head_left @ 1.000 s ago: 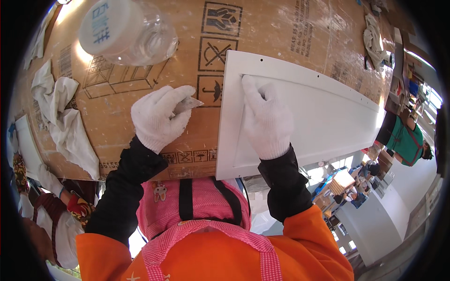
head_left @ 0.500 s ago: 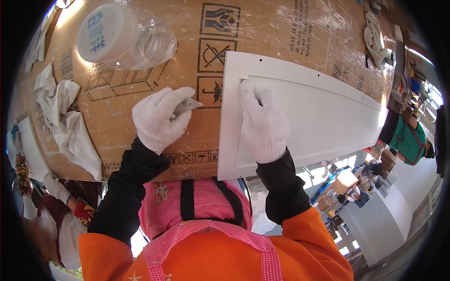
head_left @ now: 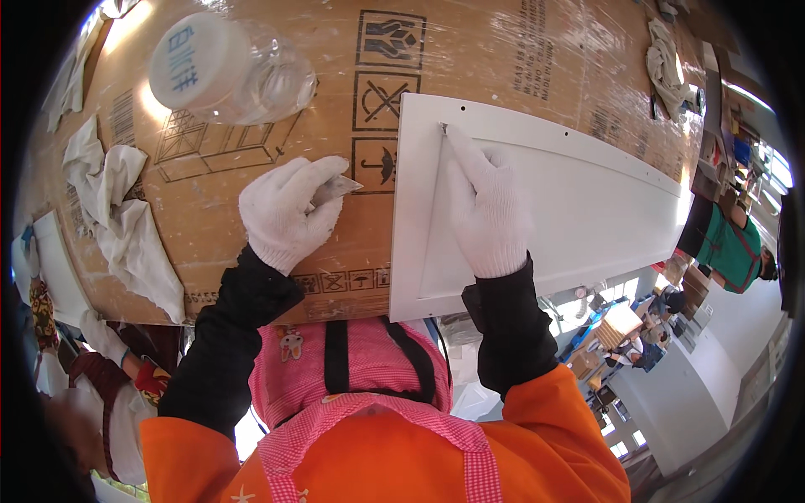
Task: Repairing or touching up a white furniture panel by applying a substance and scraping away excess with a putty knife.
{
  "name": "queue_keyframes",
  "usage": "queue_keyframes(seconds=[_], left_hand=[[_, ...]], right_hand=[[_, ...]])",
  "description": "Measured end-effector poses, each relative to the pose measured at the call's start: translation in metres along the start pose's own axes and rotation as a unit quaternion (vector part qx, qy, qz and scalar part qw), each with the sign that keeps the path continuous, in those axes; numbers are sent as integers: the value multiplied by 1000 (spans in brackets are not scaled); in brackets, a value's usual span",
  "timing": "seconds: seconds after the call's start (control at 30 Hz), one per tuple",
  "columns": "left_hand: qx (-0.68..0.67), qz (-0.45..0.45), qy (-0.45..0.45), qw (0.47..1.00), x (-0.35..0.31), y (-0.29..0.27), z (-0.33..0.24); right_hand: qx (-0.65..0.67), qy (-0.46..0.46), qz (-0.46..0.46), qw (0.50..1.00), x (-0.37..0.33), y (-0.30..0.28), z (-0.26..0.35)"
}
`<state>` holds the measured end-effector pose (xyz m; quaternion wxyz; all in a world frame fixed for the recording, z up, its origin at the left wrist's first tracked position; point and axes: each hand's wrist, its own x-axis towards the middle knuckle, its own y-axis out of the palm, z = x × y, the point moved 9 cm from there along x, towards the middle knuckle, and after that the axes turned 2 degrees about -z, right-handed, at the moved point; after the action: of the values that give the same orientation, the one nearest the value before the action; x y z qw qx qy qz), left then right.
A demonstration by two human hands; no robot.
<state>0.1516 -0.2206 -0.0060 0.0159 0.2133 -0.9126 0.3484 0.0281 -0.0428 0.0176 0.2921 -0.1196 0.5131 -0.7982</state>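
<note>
- Head view: a white panel (head_left: 553, 201) lies flat on a cardboard-covered table (head_left: 251, 235), its near end overhanging the table's edge toward the person.
- Progress, as a judgement: work sits at the panel's far-left inner corner; the rest of the recessed frame looks clean and white, so either most is done or only this spot needs care. Which, I cannot tell.
- Right hand (head_left: 486, 210), gloved, rests palm-down on the panel. Its index finger is stretched out to that corner, tip touching the groove; the other fingers lie loosely together on the surface. It grips nothing.
- Left hand (head_left: 285, 210), gloved, rests on the cardboard just left of the panel. Fingers are curled shut around a small grey scrap (head_left: 340, 186), perhaps sandpaper, its tip poking out.
- A clear plastic jar (head_left: 226, 71) lies further back; white rags (head_left: 117, 210) lie on the left.
</note>
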Motion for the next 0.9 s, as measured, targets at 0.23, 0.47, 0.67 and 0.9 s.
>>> queue_keyframes(seconds=[0.23, 0.47, 0.67, 0.9], left_hand=[[7, 4, -4, 1000, -2, 0, 2], [11, 0, 7, 1000, -1, -1, 1], [2, -3, 3, 1000, 1, 0, -2], [5, 0, -2, 1000, -1, -1, 0]], right_hand=[[-56, 35, -4, 998, -13, 13, 7], [-10, 43, 54, 998, -30, 9, 7], [45, 1, 19, 999, -4, 2, 9], [-6, -18, 33, 999, 6, 15, 34]])
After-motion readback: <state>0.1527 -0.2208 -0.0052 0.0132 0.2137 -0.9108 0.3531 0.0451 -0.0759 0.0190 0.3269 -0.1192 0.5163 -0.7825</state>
